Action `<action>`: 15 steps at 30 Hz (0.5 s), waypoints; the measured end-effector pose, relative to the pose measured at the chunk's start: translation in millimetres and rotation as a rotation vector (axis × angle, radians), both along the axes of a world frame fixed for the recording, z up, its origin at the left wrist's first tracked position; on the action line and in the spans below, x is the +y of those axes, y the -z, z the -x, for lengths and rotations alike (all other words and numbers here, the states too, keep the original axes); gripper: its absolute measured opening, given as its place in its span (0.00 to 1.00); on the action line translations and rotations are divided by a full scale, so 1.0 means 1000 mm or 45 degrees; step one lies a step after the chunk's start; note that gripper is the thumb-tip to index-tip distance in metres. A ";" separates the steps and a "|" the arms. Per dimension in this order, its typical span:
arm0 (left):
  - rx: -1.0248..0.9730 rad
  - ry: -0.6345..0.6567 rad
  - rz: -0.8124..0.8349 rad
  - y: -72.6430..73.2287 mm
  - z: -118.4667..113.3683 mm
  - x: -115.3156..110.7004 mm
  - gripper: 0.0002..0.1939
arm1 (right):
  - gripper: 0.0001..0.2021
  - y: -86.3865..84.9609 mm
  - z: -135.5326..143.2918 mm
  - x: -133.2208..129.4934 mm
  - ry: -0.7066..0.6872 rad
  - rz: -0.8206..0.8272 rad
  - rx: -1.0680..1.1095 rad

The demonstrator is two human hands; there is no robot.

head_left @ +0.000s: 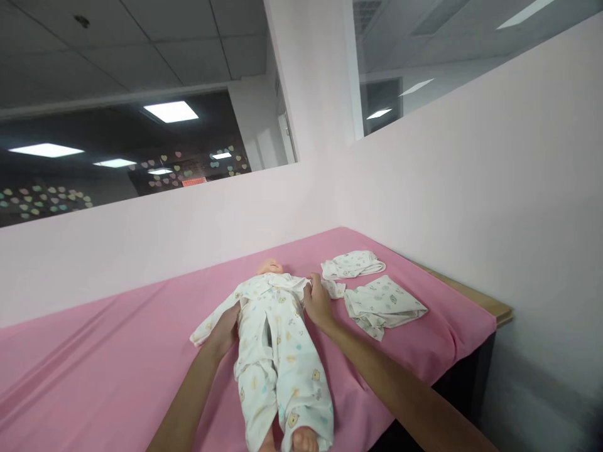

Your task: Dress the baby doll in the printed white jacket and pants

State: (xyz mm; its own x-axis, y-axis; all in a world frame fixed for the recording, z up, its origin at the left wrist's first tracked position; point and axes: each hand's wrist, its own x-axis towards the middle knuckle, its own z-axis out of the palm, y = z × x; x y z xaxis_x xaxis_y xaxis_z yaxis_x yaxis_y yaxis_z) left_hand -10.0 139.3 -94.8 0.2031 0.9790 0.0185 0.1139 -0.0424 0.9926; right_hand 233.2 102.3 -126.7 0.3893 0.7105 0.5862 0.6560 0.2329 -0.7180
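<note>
A baby doll lies on its back, dressed in a white patterned top and matching trousers. Its bare feet point toward me. At the doll's left-hand side in the picture, my left hand rests against the waist, its fingertips partly hidden by the clothing. My right hand is closed at the other side of the top, with thumb and fingers pinching the white fabric near the sleeve.
Two folded white patterned garments lie to the right of the doll. Pink cloth covers the table. White walls with windows meet behind it, and a wooden edge shows at the right.
</note>
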 end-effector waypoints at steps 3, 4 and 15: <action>0.236 -0.138 -0.227 0.009 0.011 -0.006 0.36 | 0.15 -0.001 0.011 -0.004 -0.049 -0.035 -0.033; 0.360 -0.200 -0.358 0.013 0.013 -0.007 0.31 | 0.15 -0.001 0.014 -0.005 -0.071 -0.037 -0.068; 0.629 -0.443 -0.809 0.017 0.026 -0.020 0.13 | 0.09 -0.008 0.007 -0.010 -0.034 0.012 -0.262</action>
State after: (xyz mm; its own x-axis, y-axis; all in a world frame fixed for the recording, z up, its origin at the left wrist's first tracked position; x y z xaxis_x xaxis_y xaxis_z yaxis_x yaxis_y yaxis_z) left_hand -36.1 119.0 -111.7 0.0233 0.8212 0.5701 0.6340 -0.4531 0.6267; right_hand 225.9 92.5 -118.9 0.2427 0.7250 0.6446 0.7827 0.2462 -0.5716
